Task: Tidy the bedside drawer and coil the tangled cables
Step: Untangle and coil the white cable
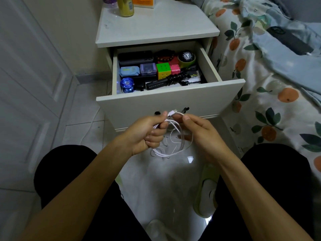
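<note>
Coiling thin white charging cable (175, 150) at 6 o'clock of open cream bedside drawer (166, 100): left hand (147, 134) fist-grips bundle, right hand (199, 134) pinches plug end. Risk: hanging loops slipping, retangling if right grip loosens.

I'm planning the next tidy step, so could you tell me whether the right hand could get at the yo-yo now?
Probably not yet: the right hand pinches the white cable, though the yo-yo lies uncovered in the open drawer.

A white nightstand (156, 30) stands between a panelled white door (29, 80) and a bed (271, 84) with fruit-print bedding. Glossy pale floor tiles (166, 180) reflect a bright light.
</note>
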The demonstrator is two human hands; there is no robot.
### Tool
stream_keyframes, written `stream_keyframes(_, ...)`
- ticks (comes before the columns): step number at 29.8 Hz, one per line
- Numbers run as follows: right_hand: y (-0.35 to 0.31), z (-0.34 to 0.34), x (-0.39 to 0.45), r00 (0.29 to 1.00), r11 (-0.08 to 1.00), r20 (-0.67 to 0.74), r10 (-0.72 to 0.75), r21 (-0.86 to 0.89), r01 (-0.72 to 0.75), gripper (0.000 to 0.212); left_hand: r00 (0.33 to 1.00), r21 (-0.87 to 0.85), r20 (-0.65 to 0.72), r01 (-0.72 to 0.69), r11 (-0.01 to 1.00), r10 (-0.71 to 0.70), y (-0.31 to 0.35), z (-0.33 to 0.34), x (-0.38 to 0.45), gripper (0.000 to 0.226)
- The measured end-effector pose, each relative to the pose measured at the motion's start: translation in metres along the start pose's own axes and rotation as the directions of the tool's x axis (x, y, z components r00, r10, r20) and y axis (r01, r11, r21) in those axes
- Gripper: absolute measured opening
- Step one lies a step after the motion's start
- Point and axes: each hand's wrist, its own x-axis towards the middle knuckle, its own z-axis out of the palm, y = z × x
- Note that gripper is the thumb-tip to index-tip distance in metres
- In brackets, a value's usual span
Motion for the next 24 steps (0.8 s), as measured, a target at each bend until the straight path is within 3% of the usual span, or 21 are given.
stream_keyframes(2,-0.003,0.002,-0.002,0.997,0.989,0.08,0.022,0.147,-0.033,0.032,0.999,-0.006,0.004,-0.047,0.999,0.048,-0.001,0.003,0.0,0.047)
stream_keyframes(4,-0.005,0.005,-0.003,0.997,0.991,0.073,0.014,0.133,-0.024,0.034,0.993,0.03,-0.043,-0.108,0.994,0.11,-0.001,0.008,0.0,0.049)
stream_keyframes(6,-0.003,0.009,-0.002,0.998,0.998,0.056,0.021,0.066,-0.025,0.036,0.968,0.18,-0.138,-0.184,0.966,0.21,-0.003,0.015,0.0,0.049)
stream_keyframes(7,-0.002,0.01,-0.002,0.998,0.999,0.058,0.033,0.039,-0.036,0.037,0.935,0.339,-0.197,-0.218,0.915,0.296,-0.005,0.017,0.0,0.049)
stream_keyframes(9,-0.003,0.009,-0.001,0.995,0.998,0.083,0.06,0.002,-0.06,0.04,0.816,0.684,-0.25,-0.233,0.692,0.521,-0.01,0.02,0.0,0.048)
stream_keyframes(10,-0.004,0.008,-0.001,0.992,0.998,0.109,0.066,0.005,-0.067,0.042,0.761,0.767,-0.233,-0.239,0.595,0.606,-0.01,0.021,-0.001,0.047)
stream_keyframes(12,-0.006,0.004,-0.001,0.983,0.995,0.172,0.067,0.06,-0.078,0.044,0.724,0.783,-0.173,-0.31,0.539,0.668,-0.009,0.022,-0.003,0.046)
stream_keyframes(17,-0.012,-0.001,0.002,0.946,0.964,0.297,0.131,0.186,-0.191,0.05,0.814,0.619,-0.087,-0.408,0.671,0.575,-0.009,0.024,-0.004,0.055)
stream_keyframes(20,-0.014,0.0,0.007,0.949,0.962,0.222,0.226,0.101,-0.253,0.053,0.843,0.532,-0.101,-0.403,0.745,0.528,-0.017,0.031,-0.002,0.046)
stream_keyframes(24,-0.01,0.002,0.012,0.96,0.958,0.097,0.263,0.089,-0.272,0.039,0.768,0.581,-0.236,-0.379,0.72,0.595,-0.023,0.035,0.005,0.026)
